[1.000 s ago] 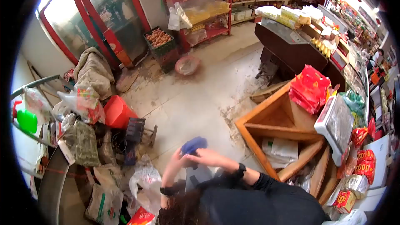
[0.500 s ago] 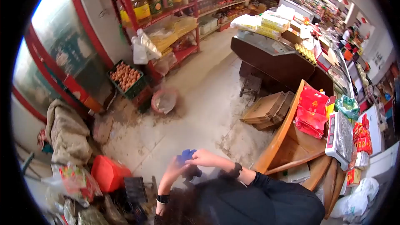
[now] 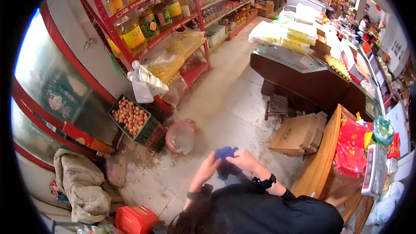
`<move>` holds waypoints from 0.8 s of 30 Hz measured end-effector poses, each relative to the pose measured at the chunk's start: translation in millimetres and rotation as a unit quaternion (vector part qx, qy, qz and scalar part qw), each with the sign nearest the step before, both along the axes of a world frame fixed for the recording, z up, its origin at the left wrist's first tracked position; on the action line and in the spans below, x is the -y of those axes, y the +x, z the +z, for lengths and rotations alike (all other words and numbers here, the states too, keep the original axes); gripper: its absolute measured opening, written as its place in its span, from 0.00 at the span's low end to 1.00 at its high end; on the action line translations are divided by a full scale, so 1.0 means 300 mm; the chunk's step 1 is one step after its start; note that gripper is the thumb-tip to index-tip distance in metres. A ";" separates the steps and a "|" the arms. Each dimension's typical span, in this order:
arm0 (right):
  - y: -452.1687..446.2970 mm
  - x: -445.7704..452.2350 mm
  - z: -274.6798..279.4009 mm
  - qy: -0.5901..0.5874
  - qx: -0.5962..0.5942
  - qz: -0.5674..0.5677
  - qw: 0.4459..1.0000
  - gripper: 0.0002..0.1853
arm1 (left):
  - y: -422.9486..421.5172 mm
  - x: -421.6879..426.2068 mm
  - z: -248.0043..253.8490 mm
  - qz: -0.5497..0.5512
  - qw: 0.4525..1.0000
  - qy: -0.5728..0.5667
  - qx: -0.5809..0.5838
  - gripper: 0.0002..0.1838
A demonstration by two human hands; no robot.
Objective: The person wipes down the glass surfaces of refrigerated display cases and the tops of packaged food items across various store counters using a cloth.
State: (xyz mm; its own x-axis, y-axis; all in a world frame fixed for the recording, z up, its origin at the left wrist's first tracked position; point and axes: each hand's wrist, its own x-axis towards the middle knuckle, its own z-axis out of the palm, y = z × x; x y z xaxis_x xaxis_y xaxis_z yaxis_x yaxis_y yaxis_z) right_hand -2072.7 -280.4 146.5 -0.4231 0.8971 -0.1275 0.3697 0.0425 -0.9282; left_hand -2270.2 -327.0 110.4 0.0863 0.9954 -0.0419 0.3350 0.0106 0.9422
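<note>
A dark blue cloth-like item is bunched between my two hands at the lower middle of the head view. My left hand grips its left side with the fingers pressed against it. On its right side my right hand pinches the edge. Both wrists carry dark bands. A darker part hangs below the blue item, in front of my black clothing. What exactly the item is cannot be made out.
A green crate of eggs stands beside a pink basin. Red shelves hold oil bottles. Flattened cardboard leans near a wooden counter at right. A red bucket sits at lower left.
The view has moved toward the shelves and eggs, which appear larger. Both hands stay on the blue item, which is now more spread between them.
</note>
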 end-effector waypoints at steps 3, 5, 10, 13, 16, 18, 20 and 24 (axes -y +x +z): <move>-0.045 -0.245 0.051 0.028 0.014 0.021 0.999 0.19 | -0.085 -0.198 0.082 0.055 0.997 -0.035 0.049 0.17; -0.076 -0.404 0.110 -0.005 -0.083 0.006 0.997 0.18 | -0.156 -0.332 0.089 0.109 0.993 -0.035 0.038 0.19; -0.124 -0.820 0.050 -0.082 -0.062 0.021 0.994 0.14 | -0.293 -0.672 0.181 0.146 0.936 -0.107 0.301 0.19; -0.154 -1.047 -0.116 -0.175 -0.241 -0.077 0.951 0.15 | -0.380 -0.925 0.115 0.172 0.964 -0.065 0.193 0.14; -0.110 -1.267 -0.154 -0.210 -0.240 -0.161 0.934 0.15 | -0.404 -1.230 0.109 0.203 0.937 -0.106 0.265 0.13; -0.085 -1.396 -0.114 -0.200 -0.227 -0.218 0.928 0.14 | -0.420 -1.466 0.097 0.148 0.945 -0.107 0.270 0.14; -0.025 -1.492 -0.072 -0.144 -0.140 -0.263 0.944 0.15 | -0.402 -1.680 0.122 0.069 0.951 -0.128 0.272 0.16; 0.112 -1.707 -0.063 -0.138 -0.200 -0.342 0.908 0.18 | -0.315 -2.123 0.074 -0.033 0.986 -0.088 0.140 0.16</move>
State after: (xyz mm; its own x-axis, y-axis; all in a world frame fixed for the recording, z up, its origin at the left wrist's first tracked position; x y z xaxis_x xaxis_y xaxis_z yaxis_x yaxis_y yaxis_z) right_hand -2039.0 231.6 127.5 0.1596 0.9246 -0.3460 -0.1473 -0.3242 -0.9344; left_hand -2364.7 309.8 132.7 0.1835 0.9666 -0.1791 0.0667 0.1695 0.9833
